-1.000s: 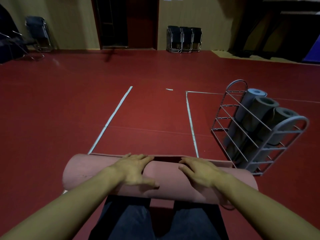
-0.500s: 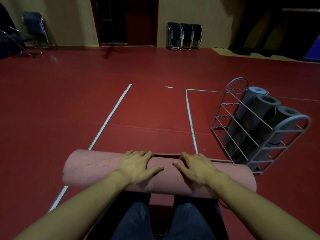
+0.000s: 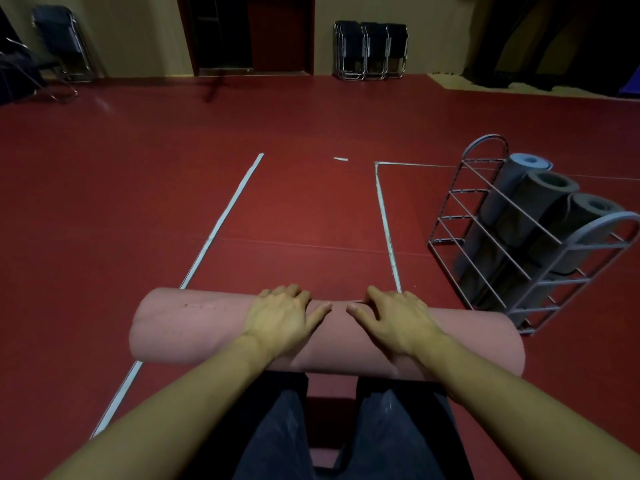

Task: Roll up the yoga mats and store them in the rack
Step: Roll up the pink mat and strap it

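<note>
Now both flat — left hand, right hand — atop the rolled pink mat.

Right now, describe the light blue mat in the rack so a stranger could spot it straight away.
Look to the right of the red floor, where a wire rack stands holding three rolled mats on end, leaning. The blue mat is the farthest of them, at the rack's far end. Its two neighbours are dark grey; it alone is pale blue.

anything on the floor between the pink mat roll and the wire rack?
In the head view, no object: only bare red floor separates the pink mat roll from the wire rack, with a white floor line just left of that stretch.
</note>
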Demonstrator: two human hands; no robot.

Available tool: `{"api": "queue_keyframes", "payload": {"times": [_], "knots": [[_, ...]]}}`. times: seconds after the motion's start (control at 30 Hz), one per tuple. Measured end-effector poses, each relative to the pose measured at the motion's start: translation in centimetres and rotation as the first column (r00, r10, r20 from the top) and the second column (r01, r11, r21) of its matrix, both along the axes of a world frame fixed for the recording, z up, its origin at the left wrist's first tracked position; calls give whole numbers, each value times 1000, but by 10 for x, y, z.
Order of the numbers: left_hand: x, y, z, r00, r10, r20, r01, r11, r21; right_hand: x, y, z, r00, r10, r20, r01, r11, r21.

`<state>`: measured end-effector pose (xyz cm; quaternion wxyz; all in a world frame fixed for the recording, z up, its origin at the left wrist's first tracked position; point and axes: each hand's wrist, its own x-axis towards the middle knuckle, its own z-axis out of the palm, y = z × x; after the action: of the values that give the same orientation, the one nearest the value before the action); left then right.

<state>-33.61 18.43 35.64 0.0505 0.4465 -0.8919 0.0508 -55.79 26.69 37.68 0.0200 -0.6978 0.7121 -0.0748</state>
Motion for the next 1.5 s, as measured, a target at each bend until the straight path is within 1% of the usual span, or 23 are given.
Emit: {"api": "queue_keyframes", "payload": {"times": [0.03,0.1,0.17,0.27,0.33,0.43,0.53,0.63,0.7,0.77,0.87,0.97,1.07,1.2,1.23,1.37,1.5], "knots": [[-4,-2,-1,1000,-12,-19,11,999,-45,1,-4,0,1000,-22,-4,22,1000,-1],[-10,-4,-5,996,-32,-85,20,990,-138,1,-13,-1,998,-58,4,58,997,51],[-13,-6,-5,987,-22,-156,-3,988,-154,-3,-22,1,996,-73,44,66,988,141],[-15,-4,4,987,-1,-162,-3,1000,-23,-9,-31,6,994,-74,83,46,953,300],[-16,-3,4,987,27,-161,-25,1000,13,-11,-36,10,995,-70,76,39,933,357],[-19,-8,0,986,61,-157,-56,998,36,-9,-42,10,996,-64,55,40,931,363],[-19,-17,-4,990,66,-121,-60,997,50,-10,-49,6,997,-58,47,38,938,344],[-22,-24,-5,993,58,-100,-46,993,109,-14,-56,2,996,-64,65,36,932,360],[-25,-29,-2,997,34,-72,-22,988,155,-17,-61,4,991,-91,94,42,902,430],[-27,-34,1,999,6,-39,2,980,197,-19,-65,10,982,-118,149,23,851,524],[-31,-41,4,1000,-5,-9,7,966,257,-25,-73,21,963,-119,243,-79,737,672],[-32,-47,6,1000,-12,-9,14,958,285,-31,-82,29,953,-109,284,-152,637,756],[-30,-51,4,999,-32,-18,36,962,271,-33,-87,26,951,-80,298,-190,610,769],[-27,-51,0,995,-37,-93,55,978,202,-38,-92,21,943,-58,329,-234,587,775],[-26,-51,-1,994,-34,-106,55,979,195,-38,-91,20,938,-52,341,-243,603,760],[-27,-56,-2,990,-1,-144,33,974,224,-39,-89,7,907,-42,420,-263,723,639],[-31,-59,-3,972,85,-219,-37,976,217,-44,-94,1,883,-24,470,-285,766,576]]}}
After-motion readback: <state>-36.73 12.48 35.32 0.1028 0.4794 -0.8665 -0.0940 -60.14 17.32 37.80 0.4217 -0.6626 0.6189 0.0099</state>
